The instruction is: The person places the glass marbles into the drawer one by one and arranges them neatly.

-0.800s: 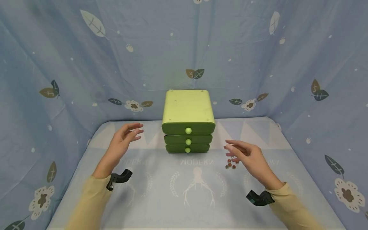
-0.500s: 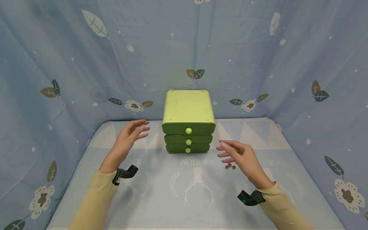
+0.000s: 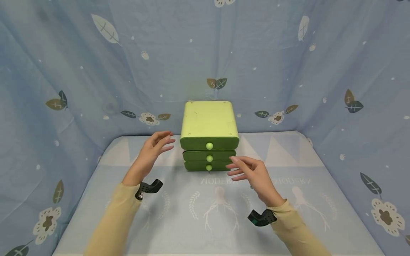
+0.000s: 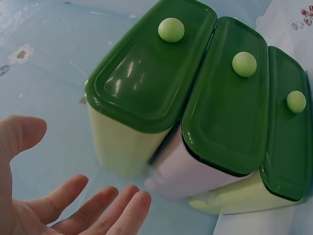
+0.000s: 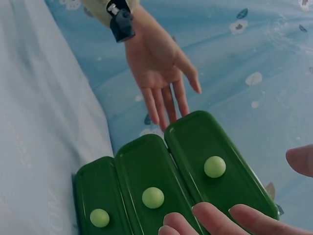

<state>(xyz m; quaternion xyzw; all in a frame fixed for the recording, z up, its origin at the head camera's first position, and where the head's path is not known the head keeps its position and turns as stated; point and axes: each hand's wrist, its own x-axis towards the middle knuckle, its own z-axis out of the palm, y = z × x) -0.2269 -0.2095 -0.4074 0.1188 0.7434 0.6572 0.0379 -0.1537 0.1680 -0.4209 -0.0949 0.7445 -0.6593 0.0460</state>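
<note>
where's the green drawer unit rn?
In the head view, the green drawer unit stands mid-frame on the table before the blue curtain, left hand off its left side, right hand overlapping its lower right corner.

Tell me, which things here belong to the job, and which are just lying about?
Seemingly part of the job:
Green drawer cabinet
Left fingers and right fingers, near the cabinet

Apparently just lying about, or background:
Small reddish pieces, untouched
Patterned tablecloth
Blue curtain

Even light, dimmer wrist views, glare on drawer front (image 4: 151, 73), soft shadows on table (image 3: 189, 231)
</note>
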